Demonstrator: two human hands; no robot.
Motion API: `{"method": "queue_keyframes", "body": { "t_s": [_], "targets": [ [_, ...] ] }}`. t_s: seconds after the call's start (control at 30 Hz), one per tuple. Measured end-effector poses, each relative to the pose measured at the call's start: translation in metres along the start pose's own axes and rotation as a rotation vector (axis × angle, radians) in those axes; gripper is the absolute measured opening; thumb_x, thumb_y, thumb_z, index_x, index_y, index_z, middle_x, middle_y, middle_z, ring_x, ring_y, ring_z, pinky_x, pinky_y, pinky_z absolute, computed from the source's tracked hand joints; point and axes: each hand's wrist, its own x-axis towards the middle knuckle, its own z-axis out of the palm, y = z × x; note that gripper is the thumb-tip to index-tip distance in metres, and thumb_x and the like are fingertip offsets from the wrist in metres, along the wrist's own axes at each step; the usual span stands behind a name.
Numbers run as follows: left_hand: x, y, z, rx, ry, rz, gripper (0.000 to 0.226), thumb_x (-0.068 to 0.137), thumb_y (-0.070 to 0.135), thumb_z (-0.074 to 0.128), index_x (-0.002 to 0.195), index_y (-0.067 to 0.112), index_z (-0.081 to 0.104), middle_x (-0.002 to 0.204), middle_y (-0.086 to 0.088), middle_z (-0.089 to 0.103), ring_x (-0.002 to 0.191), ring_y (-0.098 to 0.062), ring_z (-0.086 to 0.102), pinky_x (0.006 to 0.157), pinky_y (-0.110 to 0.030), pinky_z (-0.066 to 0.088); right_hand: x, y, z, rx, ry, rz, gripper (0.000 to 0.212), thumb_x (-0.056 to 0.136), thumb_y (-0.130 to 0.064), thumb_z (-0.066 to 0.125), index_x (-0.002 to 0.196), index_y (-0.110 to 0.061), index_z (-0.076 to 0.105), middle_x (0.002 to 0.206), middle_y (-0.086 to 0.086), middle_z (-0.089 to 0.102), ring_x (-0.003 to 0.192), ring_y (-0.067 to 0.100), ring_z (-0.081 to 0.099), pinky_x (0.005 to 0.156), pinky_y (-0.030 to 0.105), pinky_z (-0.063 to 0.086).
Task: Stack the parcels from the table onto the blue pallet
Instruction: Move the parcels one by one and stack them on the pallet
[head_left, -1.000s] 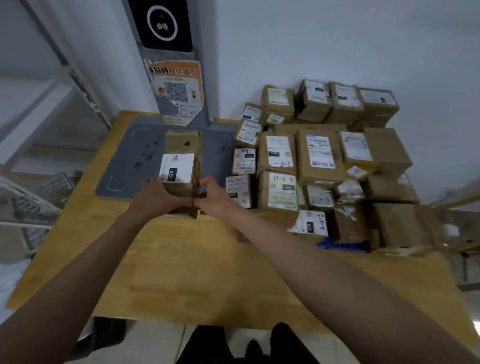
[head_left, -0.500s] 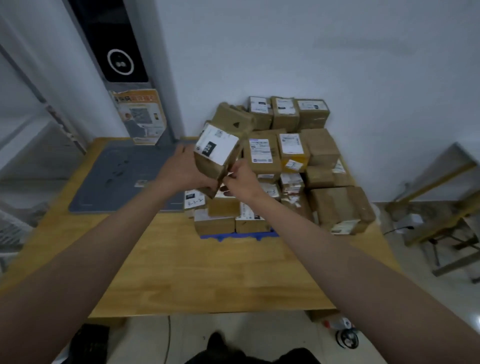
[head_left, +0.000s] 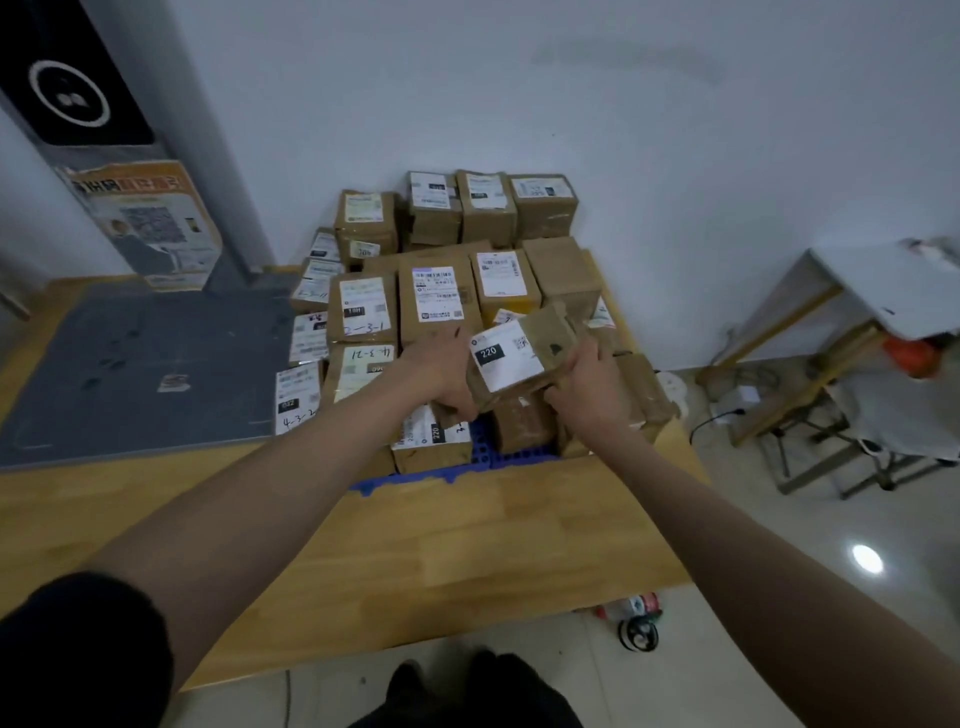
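Within a second the parcel (head_left: 519, 358), gripped at its ends by the left hand (head_left: 441, 371) and right hand (head_left: 584, 384), travelled from the grey mat (head_left: 145, 369) rightward to just above the near-right stack on the pallet (head_left: 483, 457), so placement looked imminent.

A grey mat (head_left: 140, 374) lies at nine o'clock, below a grey kiosk post (head_left: 104, 156) bearing an orange poster (head_left: 150, 223) at ten. A white side table (head_left: 883, 291) stands at three; a tape roll (head_left: 638, 631) lies on the floor at five.
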Motion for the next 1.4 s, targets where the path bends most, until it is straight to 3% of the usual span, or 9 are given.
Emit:
{"method": "queue_keyframes", "body": {
  "t_s": [0.1,0.23,0.37,0.43,0.6,0.87,1.13,1.4],
  "targets": [
    [0.019,0.001,0.007,0.010,-0.052,-0.050,0.099,0.060,0.043,0.085,0.138,0.013,0.033,0.131,-0.006,0.046,0.114,-0.024,0.049,0.080,-0.037,0.049,0.021,0.013,0.012,-0.285,0.025,-0.150,0.066,0.074,-0.017,0.078,0.127,-0.014,0.038,0.128,0.007,0.039,0.114,0.023,0.041,0.094,0.034,0.044],
    [0.039,-0.007,0.015,0.119,-0.093,-0.088,0.111,0.059,0.040,0.087,0.146,0.012,0.026,0.141,-0.008,0.037,0.127,-0.029,0.040,0.100,-0.044,0.046,0.057,0.023,0.036,-0.392,-0.105,-0.245,0.079,0.074,-0.020,0.079,0.136,-0.018,0.030,0.129,0.009,0.035,0.113,0.025,0.044,0.091,0.039,0.050],
    [0.054,-0.005,0.033,0.225,-0.109,-0.093,0.112,0.059,0.035,0.088,0.148,0.012,0.023,0.147,-0.009,0.027,0.131,-0.032,0.035,0.100,-0.043,0.046,0.087,0.021,0.056,-0.476,-0.373,-0.317,0.081,0.079,-0.016,0.076,0.142,-0.023,0.025,0.138,0.012,0.029,0.123,0.031,0.041,0.092,0.044,0.050],
    [0.060,-0.006,0.042,0.246,-0.114,-0.106,0.109,0.060,0.031,0.088,0.146,0.009,0.025,0.147,-0.010,0.027,0.130,-0.032,0.036,0.102,-0.042,0.044,0.097,0.022,0.066,-0.504,-0.428,-0.350,0.077,0.082,-0.020,0.074,0.143,-0.020,0.027,0.140,0.013,0.030,0.124,0.031,0.043,0.093,0.045,0.049],
    [0.069,-0.015,0.051,0.199,-0.124,-0.166,0.101,0.063,0.025,0.087,0.143,0.009,0.028,0.148,-0.013,0.024,0.128,-0.034,0.038,0.106,-0.042,0.038,0.114,0.025,0.083,-0.511,-0.461,-0.414,0.077,0.079,-0.030,0.076,0.140,-0.018,0.029,0.136,0.011,0.032,0.125,0.030,0.042,0.093,0.044,0.047],
    [0.076,-0.031,0.054,0.162,-0.031,-0.171,0.106,0.061,0.022,0.089,0.146,0.012,0.025,0.146,-0.008,0.022,0.129,-0.030,0.039,0.105,-0.039,0.044,0.137,0.016,0.086,-0.549,-0.472,-0.512,0.091,0.066,-0.045,0.084,0.134,-0.013,0.032,0.137,0.011,0.027,0.125,0.029,0.037,0.090,0.041,0.052],
    [0.076,-0.022,0.062,0.213,0.131,-0.207,0.067,0.079,0.008,0.073,0.136,0.012,0.037,0.145,-0.009,0.024,0.128,-0.028,0.038,0.092,-0.031,0.050,0.138,0.018,0.093,-0.535,-0.543,-0.436,0.088,0.072,-0.041,0.081,0.138,-0.014,0.030,0.139,0.011,0.027,0.127,0.030,0.036,0.092,0.043,0.050],
    [0.072,-0.022,0.060,0.231,0.151,-0.203,0.072,0.076,0.008,0.076,0.136,0.011,0.037,0.139,-0.010,0.034,0.126,-0.028,0.042,0.095,-0.036,0.050,0.120,0.018,0.085,-0.482,-0.494,-0.422,0.073,0.082,-0.030,0.073,0.139,-0.014,0.030,0.141,0.012,0.028,0.128,0.030,0.036,0.091,0.044,0.050]
  ]
}}
